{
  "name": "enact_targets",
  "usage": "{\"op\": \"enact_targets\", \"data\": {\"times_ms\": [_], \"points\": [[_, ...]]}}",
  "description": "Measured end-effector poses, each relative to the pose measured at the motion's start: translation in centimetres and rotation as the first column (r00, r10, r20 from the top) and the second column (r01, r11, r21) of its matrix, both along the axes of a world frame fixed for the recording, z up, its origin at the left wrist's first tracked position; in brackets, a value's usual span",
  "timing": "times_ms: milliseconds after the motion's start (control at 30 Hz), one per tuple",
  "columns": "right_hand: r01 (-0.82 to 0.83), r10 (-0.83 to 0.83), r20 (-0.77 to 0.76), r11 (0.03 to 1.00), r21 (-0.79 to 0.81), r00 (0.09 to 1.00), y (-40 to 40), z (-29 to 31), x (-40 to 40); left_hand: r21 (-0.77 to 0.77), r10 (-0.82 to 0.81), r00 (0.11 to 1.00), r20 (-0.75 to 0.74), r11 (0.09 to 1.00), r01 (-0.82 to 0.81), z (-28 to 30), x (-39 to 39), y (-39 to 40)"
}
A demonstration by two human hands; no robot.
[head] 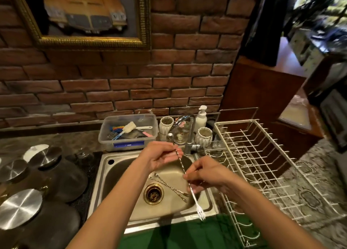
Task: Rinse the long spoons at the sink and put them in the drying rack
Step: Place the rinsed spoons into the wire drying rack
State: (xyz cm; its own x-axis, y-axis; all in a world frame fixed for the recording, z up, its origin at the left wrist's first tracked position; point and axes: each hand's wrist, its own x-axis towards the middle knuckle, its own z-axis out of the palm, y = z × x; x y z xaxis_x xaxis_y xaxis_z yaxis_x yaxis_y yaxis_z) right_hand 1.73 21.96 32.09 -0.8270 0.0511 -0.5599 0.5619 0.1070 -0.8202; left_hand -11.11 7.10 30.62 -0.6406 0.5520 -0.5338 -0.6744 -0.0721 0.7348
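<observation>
Big white wire drying rack (266,166) sits right of the steel sink (120,166), and it looks empty from here, so nothing racked yet, I'd say. The chrome tap (185,124) arches over the far rim of the basin; no stream of water is visible under it.

Over the basin, both hands share one long spoon (185,173). It runs on a slant, small bowl up at the far left near the tap, forked end down at the near right over the sink's front edge. The left hand (161,158) holds the upper stem with loosely curled fingers around the twisted shaft. The right hand (208,175) pinches the lower stem between thumb and fingertips.

Down on the basin floor, two more long spoons (170,186) lie crossed just beside the drain (153,194).

To do this step well, I'd judge: get water running, pass the full length under it, twisted stem included, since grooves trap residue. Keep both grips light but sure; wet thin metal slips. Then shake off and carry right, fork tip clear of the wires.
</observation>
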Motion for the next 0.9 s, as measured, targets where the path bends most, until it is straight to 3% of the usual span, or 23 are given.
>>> {"op": "enact_targets", "data": {"times_ms": [200,433,633,900], "points": [[0.035,-0.026,-0.081,0.994,0.103,0.996,7.2,4.4,3.7,0.055,-0.053,0.997,-0.059,0.997,0.056,4.1,3.0,8.3],[0.039,-0.023,-0.123,0.991,0.131,0.992,16.0,7.2,6.9,-0.010,-0.073,0.990,-0.119,0.997,0.073,6.2,5.4,17.8],[0.084,-0.069,-0.094,0.981,0.172,0.993,21.3,4.8,8.6,-0.183,-0.134,0.978,-0.160,0.978,0.104,5.3,7.2,24.6],[0.130,-0.131,-0.016,0.951,0.279,0.991,24.3,1.0,8.4,-0.442,-0.116,0.939,-0.325,0.896,-0.043,1.2,8.3,31.0]]}}
